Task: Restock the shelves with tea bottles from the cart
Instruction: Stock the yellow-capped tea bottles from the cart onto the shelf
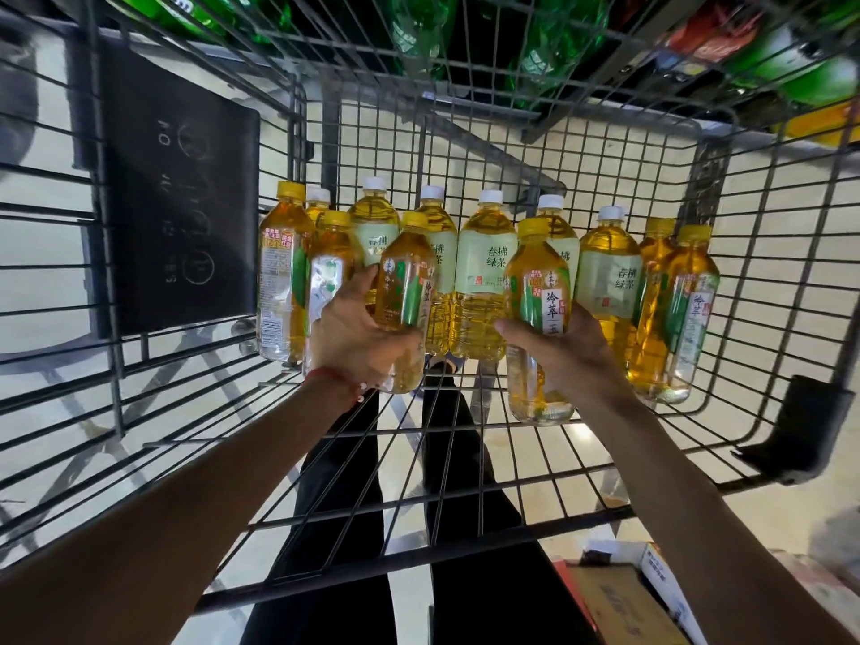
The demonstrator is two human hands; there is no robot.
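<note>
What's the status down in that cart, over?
Left hand grips a yellow-capped bottle; right hand grips a second bottle. More bottles stand behind in cart. Nothing blocks the lift.

Six yellow-capped tea bottles [540, 290], six white-capped tea bottles [484, 272], one cart [177, 202].

Left hand [358, 339] and right hand [577, 351] grip (both reaching forward).

- Black panel [181, 197] with faint white marks, far left
- Green bottles [549, 58] in a row along the top
- Cardboard box [619, 602] on the floor, lower right
- Black trousers [335, 528], bottom centre
- Pale tiled floor [42, 239]
</note>
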